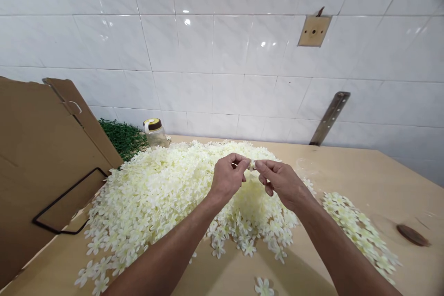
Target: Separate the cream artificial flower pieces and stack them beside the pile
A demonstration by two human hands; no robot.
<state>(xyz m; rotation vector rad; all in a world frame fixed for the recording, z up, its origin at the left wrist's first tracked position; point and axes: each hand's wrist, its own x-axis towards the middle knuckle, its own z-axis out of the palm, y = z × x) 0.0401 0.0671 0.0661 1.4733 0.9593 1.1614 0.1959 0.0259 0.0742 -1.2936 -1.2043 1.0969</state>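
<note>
A small pale artificial flower [252, 165] is held up between my hands, mostly covered by the fingertips. My left hand [229, 172] pinches it from the left with thumb and forefinger. From the other side, the thumb and forefinger of my right hand [277, 178] close on it, while the other fingers curl below. Beneath and behind both hands spreads a big heap of cream-white artificial flowers [156, 189]. A single loose flower [264, 286] lies at the near edge of the view.
A cardboard box [31, 157] stands at left beside a black metal handle [65, 199]. Behind the heap are green plastic foliage [123, 136] and a lidded jar [156, 134]. On the right lie a smaller flower pile [360, 231] and a brown oval object [412, 234]. A metal bracket [329, 120] leans against the tiled wall.
</note>
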